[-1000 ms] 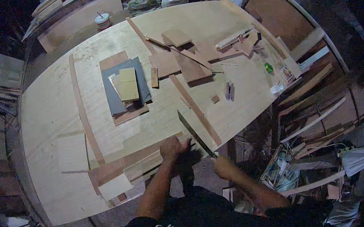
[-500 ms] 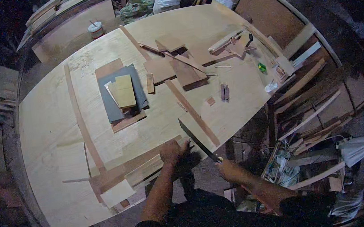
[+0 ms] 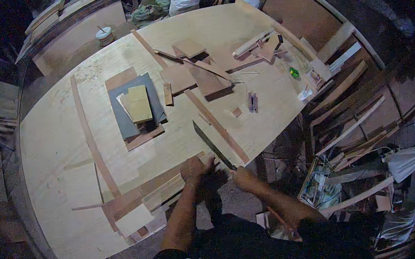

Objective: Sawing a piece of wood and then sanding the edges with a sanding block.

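Observation:
My right hand (image 3: 244, 178) is closed round the handle of a handsaw (image 3: 211, 143). The dark blade points away from me and to the left, over the near edge of the wooden tabletop (image 3: 177, 137). Just left of the blade, my left hand (image 3: 196, 168) is closed on the right end of a pale wooden strip (image 3: 166, 191) lying along that edge. Its fingertips are partly in shadow, close to the saw. A brown board (image 3: 139, 201) lies beside the strip, and a small pale panel (image 3: 134, 220) sits by its left end.
Farther in, a grey sheet (image 3: 120, 114) carries a yellowish block (image 3: 139, 104). Brown board offcuts (image 3: 208, 81) lie in a heap at the back, with a green tape measure (image 3: 293, 72) to the right. Scrap wood (image 3: 356, 130) is piled beyond the table's right side.
My right hand and the saw have moved forward and to the left, bringing the handle nearer the table edge. My left hand stays at about the same spot on the strip.

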`<state>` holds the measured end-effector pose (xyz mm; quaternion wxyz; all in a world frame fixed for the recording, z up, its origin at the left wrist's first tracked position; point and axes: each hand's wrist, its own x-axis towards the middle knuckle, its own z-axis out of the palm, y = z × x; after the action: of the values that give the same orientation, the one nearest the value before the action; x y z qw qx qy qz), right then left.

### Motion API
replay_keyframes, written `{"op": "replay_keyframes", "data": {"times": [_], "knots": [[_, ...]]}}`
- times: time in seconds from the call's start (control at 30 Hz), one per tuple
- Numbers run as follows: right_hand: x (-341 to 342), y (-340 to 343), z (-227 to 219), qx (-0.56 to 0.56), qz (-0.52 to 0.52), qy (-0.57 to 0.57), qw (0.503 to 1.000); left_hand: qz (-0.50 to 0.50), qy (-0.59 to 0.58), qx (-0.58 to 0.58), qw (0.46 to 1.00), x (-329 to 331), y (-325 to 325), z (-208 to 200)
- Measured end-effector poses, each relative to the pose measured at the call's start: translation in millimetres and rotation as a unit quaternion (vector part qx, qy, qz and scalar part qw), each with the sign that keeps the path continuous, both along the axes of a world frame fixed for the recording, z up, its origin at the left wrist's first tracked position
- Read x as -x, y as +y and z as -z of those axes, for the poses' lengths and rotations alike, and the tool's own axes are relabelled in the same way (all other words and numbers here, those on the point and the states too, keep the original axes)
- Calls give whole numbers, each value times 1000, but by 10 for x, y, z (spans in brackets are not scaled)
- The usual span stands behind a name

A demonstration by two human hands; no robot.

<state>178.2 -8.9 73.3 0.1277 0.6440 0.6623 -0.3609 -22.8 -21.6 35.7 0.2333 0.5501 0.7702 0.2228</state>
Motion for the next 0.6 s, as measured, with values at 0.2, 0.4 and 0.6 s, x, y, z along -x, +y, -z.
{"op": "replay_keyframes", "data": {"times": [0.2, 0.4, 0.6], "knots": [[-98, -236, -392, -39, -166, 161, 972, -16, 44, 140, 989, 78, 88, 148], [-196, 26, 417, -37, -13, 39, 998, 14, 36, 140, 989, -30, 104, 148], [-199, -223, 408, -132, -148, 2, 980, -9, 56, 84, 995, 4, 126, 288]]}}
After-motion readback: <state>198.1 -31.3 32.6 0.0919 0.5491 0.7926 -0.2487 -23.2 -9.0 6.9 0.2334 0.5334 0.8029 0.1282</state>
